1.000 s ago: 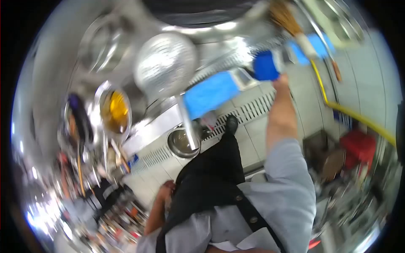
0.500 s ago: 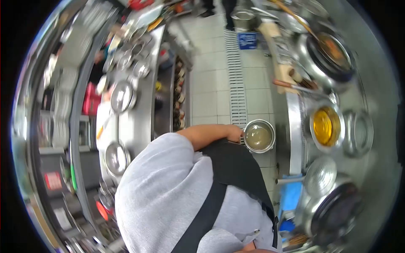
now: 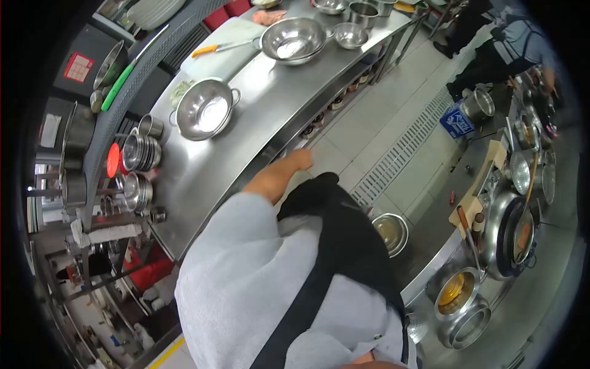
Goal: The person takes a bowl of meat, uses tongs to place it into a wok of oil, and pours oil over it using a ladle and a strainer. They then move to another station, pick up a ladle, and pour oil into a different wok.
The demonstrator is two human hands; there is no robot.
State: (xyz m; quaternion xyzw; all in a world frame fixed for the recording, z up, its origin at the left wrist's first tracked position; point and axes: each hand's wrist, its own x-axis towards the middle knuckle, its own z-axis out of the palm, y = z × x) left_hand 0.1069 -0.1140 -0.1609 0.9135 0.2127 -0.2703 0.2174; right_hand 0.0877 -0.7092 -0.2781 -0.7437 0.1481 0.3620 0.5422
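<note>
My left hand (image 3: 301, 158) is over the floor near the front edge of the steel worktable (image 3: 209, 190); nothing can be seen in it, and its fingers are too blurred to make out. A metal pot (image 3: 391, 235) with pale, cloudy liquid is beside the black apron, partly covered by it. What supports the pot is hidden. My right hand does not show. On the worktable, a two-handled steel bowl (image 3: 204, 109) is left of my hand. Farther back sits another steel bowl (image 3: 293, 40), next to an orange-handled knife (image 3: 209, 50) on a white cutting board (image 3: 227, 46).
Another person (image 3: 510, 49) stands bent at the upper right, near a blue crate (image 3: 456, 121). A floor drain (image 3: 402, 154) runs between the counters. The right counter holds a wok (image 3: 507, 230) and a pot of yellow oil (image 3: 458, 295). Stacked bowls (image 3: 141, 152) stand at left.
The view has turned toward the left worktable. My left hand, earlier at the pot's rim, is now away from it. The pot appears lower, partly behind the apron.
</note>
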